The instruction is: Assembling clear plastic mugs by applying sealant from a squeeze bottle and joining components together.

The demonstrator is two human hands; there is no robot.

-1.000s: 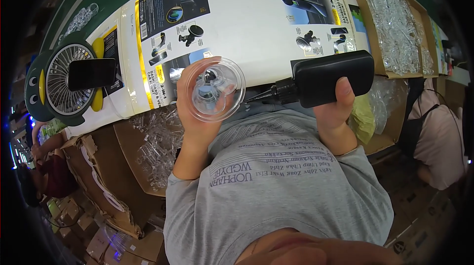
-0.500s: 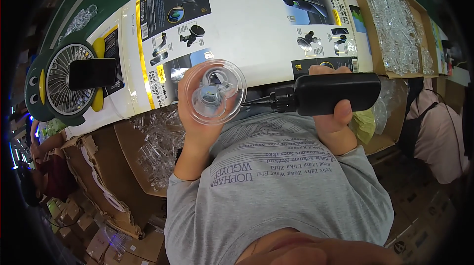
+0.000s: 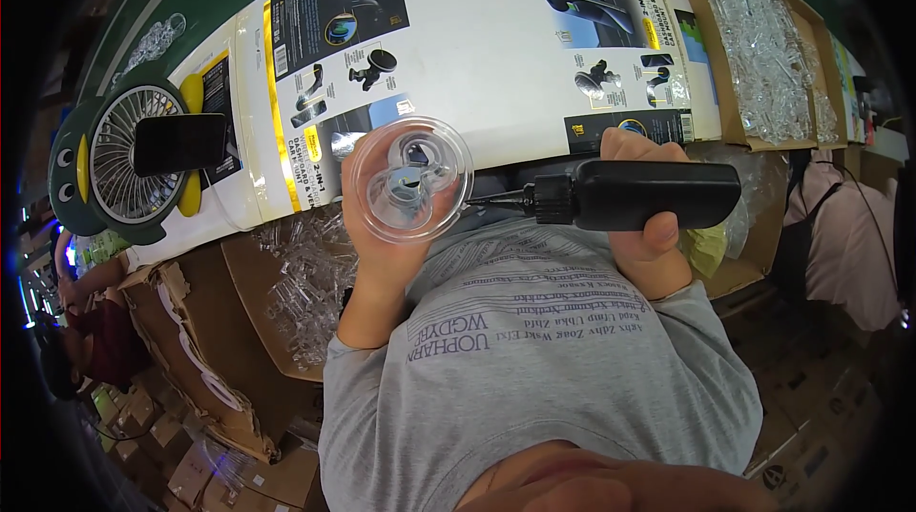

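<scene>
My left hand (image 3: pixel 380 250) is closed around a clear round plastic piece (image 3: pixel 412 218), which has a wide circular rim and rounded hollows inside. Seen through the clear plastic, some of the fingers lie behind it. A black squeeze bottle (image 3: pixel 658 195) lies sideways in my right hand (image 3: pixel 641 250), thumb on the near side and fingers over the far side. Its thin tapered nozzle (image 3: pixel 496 200) points left, with the tip at the right edge of the plastic piece's rim. Whether the tip touches the rim, I cannot tell.
Printed cardboard (image 3: pixel 458 54) covers the worktop ahead. A penguin-shaped fan (image 3: pixel 119 168) with a dark phone (image 3: pixel 179 145) against it stands left. Clear parts fill a carton (image 3: pixel 763 54) at far right and another heap (image 3: pixel 310 292) near my left arm. A person (image 3: pixel 95 345) is at far left.
The black bottle has dropped slightly toward me and shifted a little right. The clear piece has moved very slightly left, and the nozzle tip stays by its rim.
</scene>
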